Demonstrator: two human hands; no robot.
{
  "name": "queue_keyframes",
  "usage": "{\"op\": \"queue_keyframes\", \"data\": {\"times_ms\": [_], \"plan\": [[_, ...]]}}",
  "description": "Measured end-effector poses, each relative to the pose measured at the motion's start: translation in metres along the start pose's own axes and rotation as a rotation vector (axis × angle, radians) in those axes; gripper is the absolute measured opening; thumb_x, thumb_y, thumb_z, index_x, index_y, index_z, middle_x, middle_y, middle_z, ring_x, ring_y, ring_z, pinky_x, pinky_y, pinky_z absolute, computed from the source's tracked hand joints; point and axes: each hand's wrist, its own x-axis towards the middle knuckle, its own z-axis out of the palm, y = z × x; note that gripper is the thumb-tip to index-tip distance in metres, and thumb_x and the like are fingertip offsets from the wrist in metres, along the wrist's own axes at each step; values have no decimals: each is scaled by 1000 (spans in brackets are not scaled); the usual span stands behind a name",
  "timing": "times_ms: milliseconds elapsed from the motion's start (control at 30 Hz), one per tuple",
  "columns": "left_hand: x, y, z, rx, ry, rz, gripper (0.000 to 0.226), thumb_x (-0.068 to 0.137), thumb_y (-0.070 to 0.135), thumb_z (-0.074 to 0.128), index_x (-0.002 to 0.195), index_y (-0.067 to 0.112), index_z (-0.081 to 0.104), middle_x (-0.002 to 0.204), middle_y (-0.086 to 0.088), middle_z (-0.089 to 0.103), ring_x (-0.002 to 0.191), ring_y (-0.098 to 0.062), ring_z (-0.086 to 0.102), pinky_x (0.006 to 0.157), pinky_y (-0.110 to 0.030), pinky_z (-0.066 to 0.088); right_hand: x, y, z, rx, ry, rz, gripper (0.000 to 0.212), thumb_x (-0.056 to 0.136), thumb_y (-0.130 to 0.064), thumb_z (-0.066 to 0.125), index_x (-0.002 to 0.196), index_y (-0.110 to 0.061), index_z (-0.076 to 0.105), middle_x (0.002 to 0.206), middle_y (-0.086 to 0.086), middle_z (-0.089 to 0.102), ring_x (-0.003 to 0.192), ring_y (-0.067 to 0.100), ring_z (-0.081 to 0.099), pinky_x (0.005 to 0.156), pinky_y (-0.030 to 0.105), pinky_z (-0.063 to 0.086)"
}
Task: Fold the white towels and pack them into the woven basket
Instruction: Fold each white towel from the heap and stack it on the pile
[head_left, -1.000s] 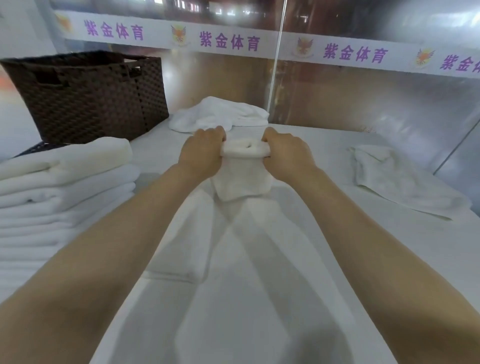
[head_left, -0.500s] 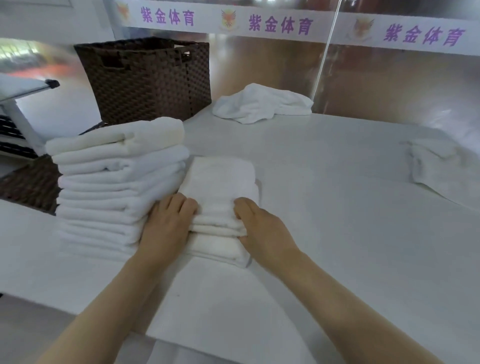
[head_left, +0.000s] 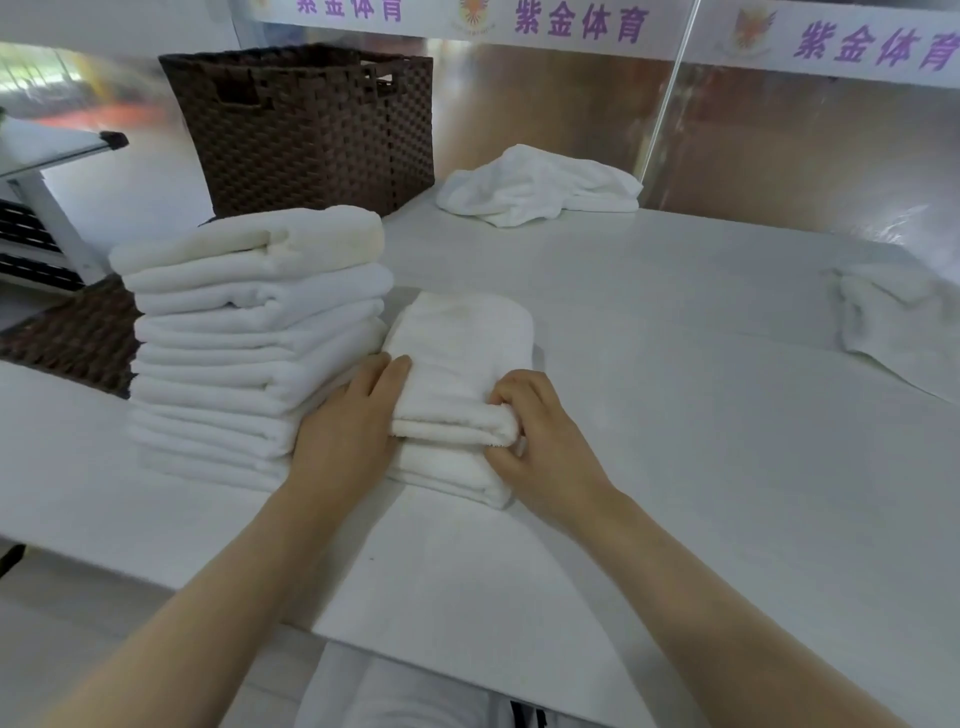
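Right hand pinched on folded towel's near right corner; left hand laid flat against its left edge.
Towel's long axis runs away from body, beside tall stack; woven basket is set far-left, nearer left hand.

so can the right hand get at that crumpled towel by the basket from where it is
Probably yes, once it lets go. The right hand grips the folded towel in front of the person; the table between it and the crumpled towel is bare, though it lies at the far edge, so a long stretch.
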Motion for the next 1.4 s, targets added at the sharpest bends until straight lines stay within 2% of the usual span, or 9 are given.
{"op": "queue_keyframes", "data": {"times_ms": [167, 367, 533, 667, 767, 900, 1100, 1267, 1400], "plan": [[-9, -11, -4, -41, -55, 74, 72, 74, 1, 65, 141, 14, 42, 149, -15, 40, 103, -42, 61, 72, -45, 56, -8, 1, -4, 40, -93, -44, 36, 74, -14, 63, 98, -32, 44, 114, -16, 37, 102, 10, 50, 83, 31, 48], [-16, -13, -1, 53, -126, 93, 86, 70, -13, 65, 148, 11, 36, 153, -21, 35, 112, -42, 59, 69, -42, 57, -17, 7, -11, 15, -152, -71, 38, 79, 3, 51, 108, -22, 55, 122, -15, 41, 109, 4, 47, 88, 16, 39], [-14, 2, -25, 252, -311, 42, 85, 89, 3, 42, 155, 16, -10, 164, -10, -7, 150, -29, 4, 115, -37, 30, -16, 9, -24, -94, -117, -146, 50, 77, 1, 38, 112, -18, 67, 126, -11, 58, 111, 12, 49, 100, 20, 34], [18, 18, -64, 337, -266, 92, 55, 94, 3, 37, 148, 13, 37, 160, -11, 20, 149, -27, 13, 116, -39, 23, 14, 1, -38, -30, 16, -121, 44, 81, -4, 35, 109, -13, 68, 113, -6, 66, 105, 8, 51, 94, 18, 35], [54, 36, -62, -84, -56, 64, 43, 98, 3, 41, 138, 14, 53, 147, -5, 48, 135, -25, 42, 108, -30, 29, 45, -8, -34, -44, 50, 11, 39, 92, -5, 39, 122, -14, 62, 125, -4, 60, 117, 11, 48, 98, 17, 33], [78, 46, -30, -411, -167, 92, 36, 103, 9, 35, 132, 12, 56, 133, -5, 59, 120, -21, 55, 94, -17, 32, 62, -14, -12, -126, -21, 45, 43, 95, 0, 39, 136, -6, 54, 141, 10, 52, 132, 24, 44, 106, 15, 22], [58, 22, 0, -294, -185, 84, 59, 99, 36, 22, 136, 0, 51, 134, -16, 58, 123, -28, 55, 105, -22, 30, 56, -8, 7, -309, -221, 112, 52, 104, -23, 33, 154, -10, 26, 163, 7, 18, 151, 19, 11, 123, 35, 2], [52, 19, 2, -143, -297, 36, 59, 103, 47, 20, 157, 23, 16, 163, 1, 14, 150, -13, 10, 122, -30, 6, 47, -3, 5, -510, -337, 181, 62, 103, -50, 20, 158, -24, 8, 166, -4, -3, 152, 17, -7, 122, 46, -9], [51, 18, -6, -122, -361, 63, 72, 86, 69, 7, 154, 44, 5, 164, 0, 8, 151, -17, 7, 121, -33, 6, 44, -1, 3, -480, -347, 203, 65, 102, -54, 19, 158, -27, 3, 166, -4, -8, 152, 18, -10, 122, 46, -9]]}}
